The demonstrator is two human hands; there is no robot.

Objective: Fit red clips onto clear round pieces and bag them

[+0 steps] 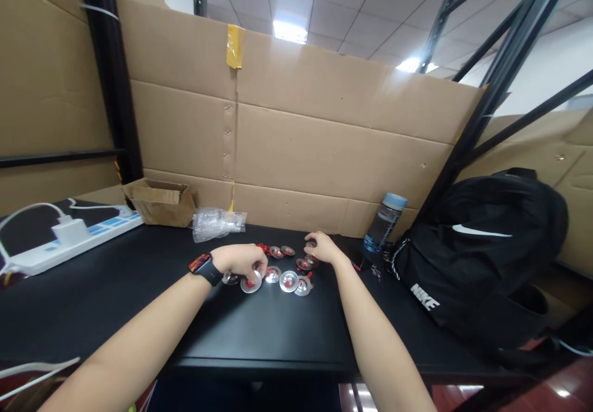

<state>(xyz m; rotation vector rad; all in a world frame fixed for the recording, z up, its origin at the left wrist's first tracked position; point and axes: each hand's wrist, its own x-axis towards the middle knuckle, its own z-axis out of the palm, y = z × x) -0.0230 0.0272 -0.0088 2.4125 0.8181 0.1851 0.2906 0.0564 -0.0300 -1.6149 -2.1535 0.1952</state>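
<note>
Several small round silver metal discs with red centres, like little cymbals, lie in a loose ring on the black table (259, 335). My left hand (241, 260), with a dark watch on its wrist, bends its fingers down onto a silver disc (251, 283) at the ring's left side. Two discs, one bright (288, 281) and one beside it (302, 286), lie at the front between the hands. My right hand (322, 247) curls over darker discs (303, 264) at the right; its fingertips touch one at the back. Red cord (264, 248) shows behind my left hand.
At the left are a white power strip (41, 257), an open cardboard box (169, 205) and clear plastic wrap (217, 223). A water bottle (383, 223) and a black backpack (491, 257) stand at the right. A cardboard wall (296, 140) rises behind.
</note>
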